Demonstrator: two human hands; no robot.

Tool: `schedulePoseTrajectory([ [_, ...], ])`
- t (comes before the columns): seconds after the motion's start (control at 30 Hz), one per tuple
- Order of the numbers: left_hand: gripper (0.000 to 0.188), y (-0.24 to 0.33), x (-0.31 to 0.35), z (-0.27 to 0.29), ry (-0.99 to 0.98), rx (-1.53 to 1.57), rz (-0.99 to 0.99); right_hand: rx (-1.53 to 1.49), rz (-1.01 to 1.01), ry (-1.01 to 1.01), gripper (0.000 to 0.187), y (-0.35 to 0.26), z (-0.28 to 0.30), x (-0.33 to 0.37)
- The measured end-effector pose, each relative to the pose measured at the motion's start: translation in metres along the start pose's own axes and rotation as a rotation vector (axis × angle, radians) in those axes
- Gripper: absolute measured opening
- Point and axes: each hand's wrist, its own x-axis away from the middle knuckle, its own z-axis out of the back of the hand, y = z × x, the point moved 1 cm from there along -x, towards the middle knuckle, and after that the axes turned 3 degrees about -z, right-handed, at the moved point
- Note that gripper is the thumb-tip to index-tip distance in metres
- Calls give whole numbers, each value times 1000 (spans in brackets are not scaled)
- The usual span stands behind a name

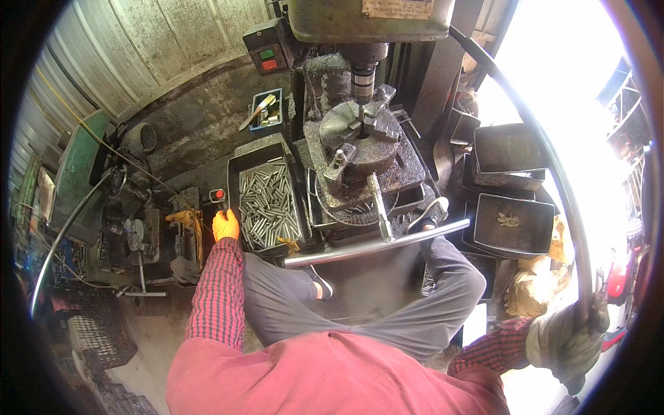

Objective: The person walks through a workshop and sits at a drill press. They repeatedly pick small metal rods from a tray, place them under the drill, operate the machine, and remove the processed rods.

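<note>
My left hand [225, 225], in an orange glove, is beside the left rim of a metal tray [233, 160] heaped with short metal pins [266, 207]. Its fingers are curled in, and what they hold, if anything, is hidden. Just beyond them is a small box with a red button [220, 194]. My right hand [568, 344], in a pale grey glove, is wrapped round the lower end of a long curved lever [551, 149] running up to the drill press head [370, 21]. Under the drill chuck [363, 84] sits a round jawed vise [361, 138], coated in metal shavings.
A steel T-bar [377, 244] lies across in front of my knees. Dark bins [513, 225] are stacked at the right. A switch box [266, 52] and a small blue-edged tray with a brush [261, 109] are at the back. Other machinery [138, 235] stands left.
</note>
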Motion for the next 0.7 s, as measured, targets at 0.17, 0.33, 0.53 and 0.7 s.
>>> schedulePoseTrajectory([
  [0.17,52,-3,-3,-3,-29,3,-26,37,54,63,54,7,1,5],
  [0.33,53,-5,-4,-5,0,-18,-32,-257,-213,-112,53,-12,16,-1],
  [0.53,52,-5,-3,-5,-12,-5,-40,-461,-365,-231,51,-21,37,-1],
  [0.7,50,-4,-2,-3,-8,-20,-34,-744,-537,-88,47,-14,30,8],
])
